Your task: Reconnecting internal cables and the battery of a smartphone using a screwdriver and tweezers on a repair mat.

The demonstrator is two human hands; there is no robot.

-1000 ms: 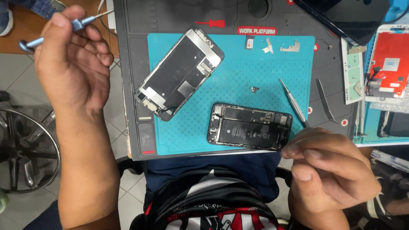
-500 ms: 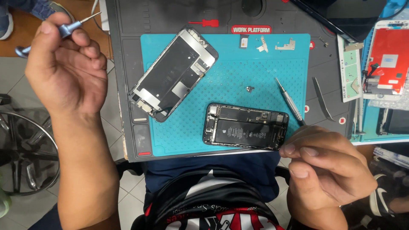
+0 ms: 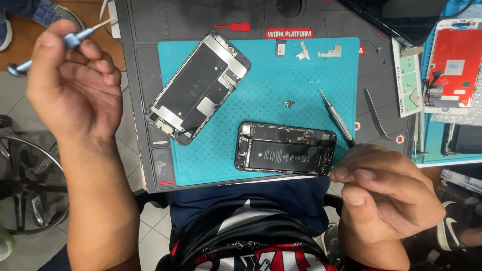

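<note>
The opened black phone body with its dark battery and circuit boards exposed (image 3: 285, 148) is seen lying flat on the near right part of the teal dotted rubber mat (image 3: 261, 75), its long axis running left to right, close to the mat's near edge. The right hand (image 3: 384, 193) is held just beside the phone body's right end, fingers curled and pinched together; a slim silver screwdriver (image 3: 335, 116) runs from that pinch up and away to the far left, and its handle end appears to be gripped there, though the grip itself is hidden. The left hand (image 3: 75, 85) is raised well apart to the far left, off the mat, loosely closed around a light blue-handled precision screwdriver (image 3: 60, 45) pinched between thumb and fingers. So the right hand is plainly the nearer one, with the phone body lying directly to its left. The detached display panel with a metal backplate (image 3: 197, 86) is laid at a slant on the mat's far left, between the two hands. A tiny metal part (image 3: 289, 104) is spotted on the mat beyond the phone body.
</note>
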